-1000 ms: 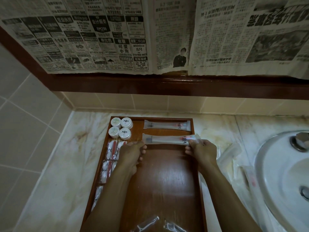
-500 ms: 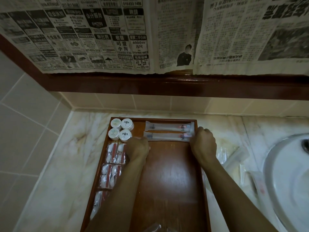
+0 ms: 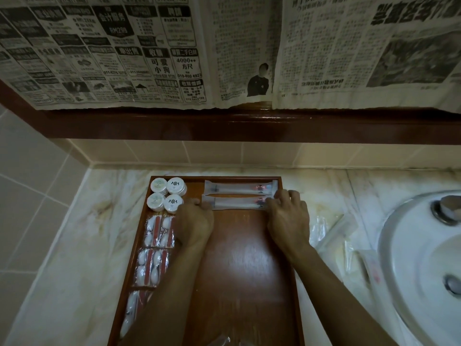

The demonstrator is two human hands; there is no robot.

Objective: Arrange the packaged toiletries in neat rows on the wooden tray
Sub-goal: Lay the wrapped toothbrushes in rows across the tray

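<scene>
Wooden tray (image 3: 249, 270) on the marble counter (image 3: 74, 245), close to its back edge. Two long packets side by side along the tray's far end: far packet (image 3: 240, 188), near packet (image 3: 238, 203) just beside it. Left hand (image 3: 193, 223) at the near packet's left end, fingers curled onto it; right hand (image 3: 289, 218) pinching its right end. Four round white tubs (image 3: 166, 197) in the far left corner, clear sachets (image 3: 159, 232) lined down the left edge. Loose wrappers (image 3: 331, 231) on the counter beside the sink (image 3: 424, 270).
</scene>
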